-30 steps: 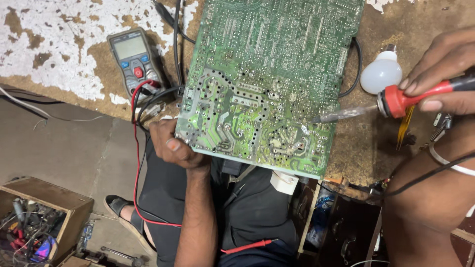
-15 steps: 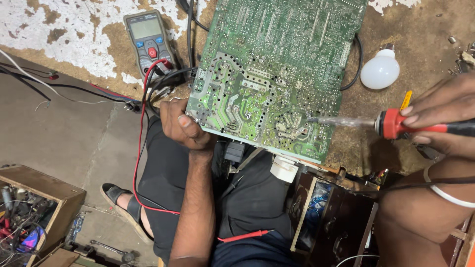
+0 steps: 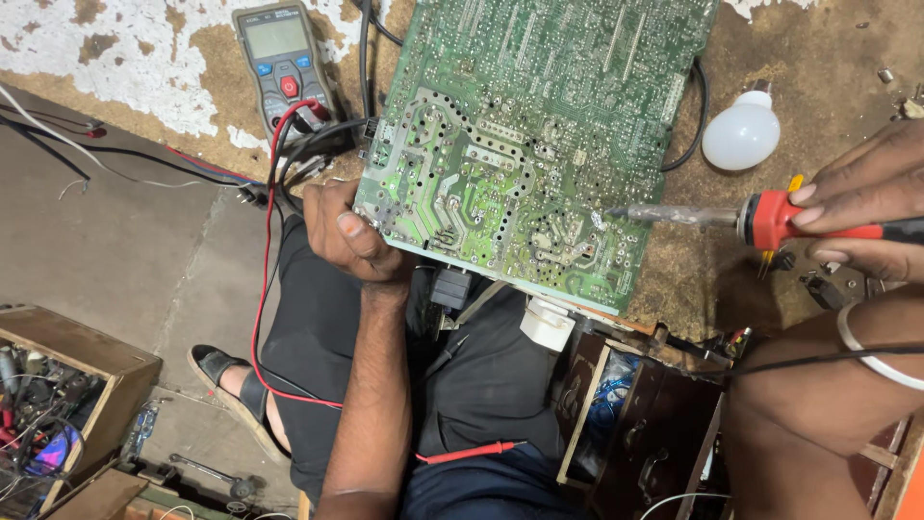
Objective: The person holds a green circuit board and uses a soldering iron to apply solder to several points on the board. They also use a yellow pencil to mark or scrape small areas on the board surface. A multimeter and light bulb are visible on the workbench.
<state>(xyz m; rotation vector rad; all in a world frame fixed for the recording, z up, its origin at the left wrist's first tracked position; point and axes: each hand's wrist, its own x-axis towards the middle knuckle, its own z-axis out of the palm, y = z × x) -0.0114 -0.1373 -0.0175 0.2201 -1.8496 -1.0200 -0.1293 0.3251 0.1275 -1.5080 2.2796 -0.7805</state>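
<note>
Head view — green circuit board (flat, rectangular), red-collared soldering iron.

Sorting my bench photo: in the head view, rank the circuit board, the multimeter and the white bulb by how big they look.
1. Green circuit board, by far the largest.
2. Multimeter, partly cut off at the top.
3. White bulb, smallest.
All lie on the same bench.

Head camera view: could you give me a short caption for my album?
Left hand steadies a green circuit board while the right hand touches a soldering iron to it.

One head-worn camera looks steeply down, close over the workbench edge and lap.
</note>
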